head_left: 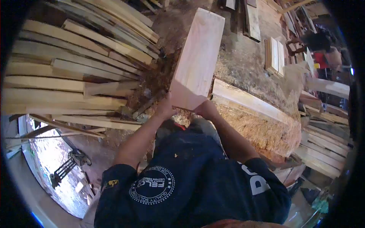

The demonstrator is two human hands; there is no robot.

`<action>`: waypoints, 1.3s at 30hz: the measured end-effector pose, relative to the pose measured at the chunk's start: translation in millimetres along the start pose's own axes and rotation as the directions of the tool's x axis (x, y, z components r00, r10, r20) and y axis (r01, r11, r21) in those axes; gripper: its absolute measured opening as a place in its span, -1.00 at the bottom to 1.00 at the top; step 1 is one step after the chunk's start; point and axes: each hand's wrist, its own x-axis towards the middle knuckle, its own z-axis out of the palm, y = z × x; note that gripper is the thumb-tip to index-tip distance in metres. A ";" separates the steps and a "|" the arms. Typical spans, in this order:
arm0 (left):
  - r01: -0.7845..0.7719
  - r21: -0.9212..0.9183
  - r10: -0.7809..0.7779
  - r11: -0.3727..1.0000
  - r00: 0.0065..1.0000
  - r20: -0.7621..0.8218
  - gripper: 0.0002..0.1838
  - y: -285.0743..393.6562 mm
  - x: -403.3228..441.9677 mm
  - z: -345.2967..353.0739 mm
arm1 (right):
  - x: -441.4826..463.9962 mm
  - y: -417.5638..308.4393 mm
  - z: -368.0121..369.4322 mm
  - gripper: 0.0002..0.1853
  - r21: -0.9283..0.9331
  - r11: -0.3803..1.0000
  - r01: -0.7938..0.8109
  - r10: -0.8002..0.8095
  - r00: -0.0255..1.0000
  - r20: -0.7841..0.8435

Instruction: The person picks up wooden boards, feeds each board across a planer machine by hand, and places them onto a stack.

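A long, wide wooden plank point(199, 53) stretches away from my body, its near end at my waist. My left hand point(166, 108) grips the near left corner of the plank, and its fingers are partly hidden under the wood. On the opposite corner, my right hand point(206, 109) is closed around the edge. The plank's upper face is smooth and pale pinkish. Just right of my right hand lies a thick pale timber point(247, 99) among wood shavings.
Many boards point(64, 81) lie stacked on the left. Sawdust point(262, 133) covers the ground at right. A short stack of boards point(274, 57) and darker planks point(251, 19) lie farther off. Another person point(319, 41) is at the far right, near more stacked lumber point(323, 148).
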 end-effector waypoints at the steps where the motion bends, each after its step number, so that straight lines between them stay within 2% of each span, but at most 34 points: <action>1: 0.008 0.011 -0.008 1.000 1.000 -0.021 -0.01 -5.4 3.5 8.3 | -1.4 1.0 2.8 -0.60 -0.066 0.996 -0.057 0.062 0.995 0.073; 3: -0.091 0.068 0.097 0.994 0.991 -0.091 -0.07 -24.7 10.6 26.5 | -6.4 -9.7 -1.0 -0.56 -0.201 0.966 -0.164 0.204 0.959 0.199; 4: -0.140 0.099 0.151 0.985 0.981 -0.123 -0.10 -34.8 12.8 34.8 | -9.9 7.6 16.3 -0.61 -0.192 0.981 0.015 0.013 0.990 0.141; 7: -0.179 0.239 0.215 0.954 0.968 -0.133 -0.19 -59.0 12.0 48.3 | -23.1 8.4 36.7 -0.61 -0.053 0.998 -0.030 0.030 1.000 -0.011; 8: -0.184 0.263 0.222 0.947 0.967 -0.122 -0.22 -60.2 10.7 45.1 | -29.6 -1.4 35.2 -0.70 0.094 0.953 -0.287 0.288 0.958 0.011; 11: -0.172 0.237 0.190 0.956 0.980 -0.056 -0.30 -32.1 2.2 10.1 | -28.5 23.6 83.1 -0.82 -0.036 0.954 -0.298 0.298 0.955 -0.011; 13: -0.172 0.216 0.183 0.961 0.982 -0.033 -0.35 -20.8 2.9 -3.3 | -23.6 42.5 107.0 -0.84 -0.209 0.918 -0.336 0.349 0.937 0.028; 15: -0.214 0.215 0.225 0.953 0.974 -0.029 -0.36 -29.3 20.2 -1.3 | -16.0 36.6 97.2 -0.85 -0.234 0.907 -0.351 0.368 0.929 0.031; 17: -0.239 0.236 0.246 0.942 0.969 -0.001 -0.41 -35.7 25.2 -1.9 | -17.9 23.6 69.6 -0.84 -0.115 0.930 -0.350 0.353 0.936 0.010; 20: -0.265 0.285 0.271 0.921 0.962 0.021 -0.50 -23.3 19.2 -13.6 | -9.0 -10.0 34.0 -0.84 -0.122 0.834 -0.538 0.549 0.831 0.088; 22: -0.291 0.286 0.306 0.913 0.952 -0.009 -0.49 -21.2 13.6 -13.2 | -15.1 -15.2 30.0 -0.82 0.014 0.793 -0.609 0.606 0.791 0.078; 23: -0.269 0.283 0.277 0.921 0.961 0.012 -0.46 -25.8 16.8 -8.4 | -17.6 -16.2 27.7 -0.81 0.084 0.766 -0.638 0.633 0.770 0.074; 25: -0.219 0.283 0.213 0.934 0.976 0.053 -0.40 -42.5 25.6 4.1 | -20.9 -15.3 20.2 -0.80 0.192 0.798 -0.571 0.559 0.821 0.114; 26: -0.241 0.277 0.245 0.930 0.969 0.023 -0.41 -39.2 22.2 1.0 | -23.5 -13.1 19.1 -0.79 0.246 0.810 -0.532 0.517 0.846 0.127; 28: -0.286 0.263 0.305 0.922 0.952 -0.036 -0.43 -21.9 10.7 -8.3 | -32.3 5.0 46.4 -0.78 0.332 0.848 -0.413 0.444 0.896 -0.022; 29: -0.236 0.282 0.256 0.930 0.966 -0.036 -0.42 -14.0 8.9 -11.5 | -34.3 4.9 46.1 -0.76 0.365 0.863 -0.349 0.408 0.907 -0.099; 31: -0.131 0.321 0.152 0.938 0.988 -0.040 -0.39 2.4 5.3 -14.7 | -39.0 6.5 45.9 -0.74 0.463 0.808 -0.365 0.452 0.887 -0.090; 32: -0.157 0.363 0.165 0.919 0.986 0.009 -0.38 3.1 6.3 -13.9 | -38.4 6.2 39.9 -0.72 0.510 0.777 -0.370 0.472 0.878 -0.082; 34: -0.204 0.434 0.178 0.877 0.979 0.100 -0.36 -6.9 18.2 -11.8 | -28.7 27.3 35.2 -0.69 0.323 0.868 -0.378 0.338 0.925 0.174; 35: -0.164 0.150 0.135 0.975 0.973 0.187 -0.37 -28.0 30.5 -5.3 | -27.7 39.2 32.9 -0.67 0.230 0.909 -0.348 0.270 0.912 0.310; 36: -0.076 -0.141 0.113 0.987 0.954 0.278 -0.37 -58.9 46.9 2.9 | -33.4 48.3 25.0 -0.65 0.251 0.897 -0.364 0.265 0.897 0.354; 38: 0.040 -0.376 0.075 0.926 0.955 0.287 -0.38 -59.2 46.2 5.0 | -56.2 66.5 8.5 -0.62 0.288 0.873 -0.394 0.241 0.861 0.447; 39: 0.035 -0.340 0.037 0.940 0.978 0.203 -0.39 -37.3 38.6 0.4 | -68.9 82.2 15.9 -0.60 0.307 0.849 -0.431 0.282 0.859 0.426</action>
